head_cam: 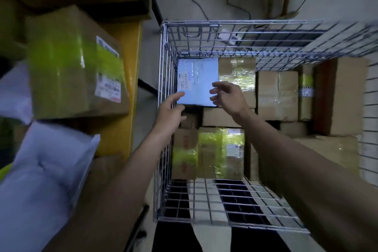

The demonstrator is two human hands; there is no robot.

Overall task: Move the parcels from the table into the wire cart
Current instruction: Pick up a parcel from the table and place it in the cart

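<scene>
1. White plastic is catching the light: a white parcel is lying in the far left corner of the wire cart, on top of the brown boxes already packed there.
2. Thumb and fingers of the left hand are touching the parcel's near left corner, reaching in over the cart's left wall; whether they are pinching it or only resting on it I cannot tell.
3. Fingers of the right hand are spreading loosely above the parcel's right edge, holding nothing, and I cannot tell whether they are touching it.
4. Judging from this, the parcel is being set down, so the step in hand is the letting go: it looks wise to be pressing it flat and squaring it into the corner away from the left grip before lifting off.
5. Left of that grip, outside the cart, more parcels are waiting on the table: a taped box and a white bag.
6. Withdrawing straight up should be keeping both wrists off the wire rim.
</scene>
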